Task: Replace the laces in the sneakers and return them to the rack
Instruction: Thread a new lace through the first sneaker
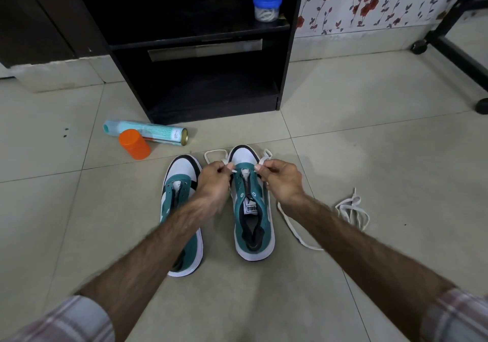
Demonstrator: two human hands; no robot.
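At centre frame, left hand (215,180) and right hand (281,179) each pinch the white lace (215,154) over the right sneaker (252,209).

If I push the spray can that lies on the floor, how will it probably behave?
The spray can lies on its side on smooth tiles, so it would probably roll. The orange cap stands against it in front and may stop a roll toward the person. Toward the black rack it seems free, though close.

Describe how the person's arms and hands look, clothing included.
Both arms are bare from below the elbow, with visible hair along the forearms. The left hand and right hand wear no gloves, rings or watch. Rolled plaid sleeves, pale pink and grey, sit at the frame's bottom corners.
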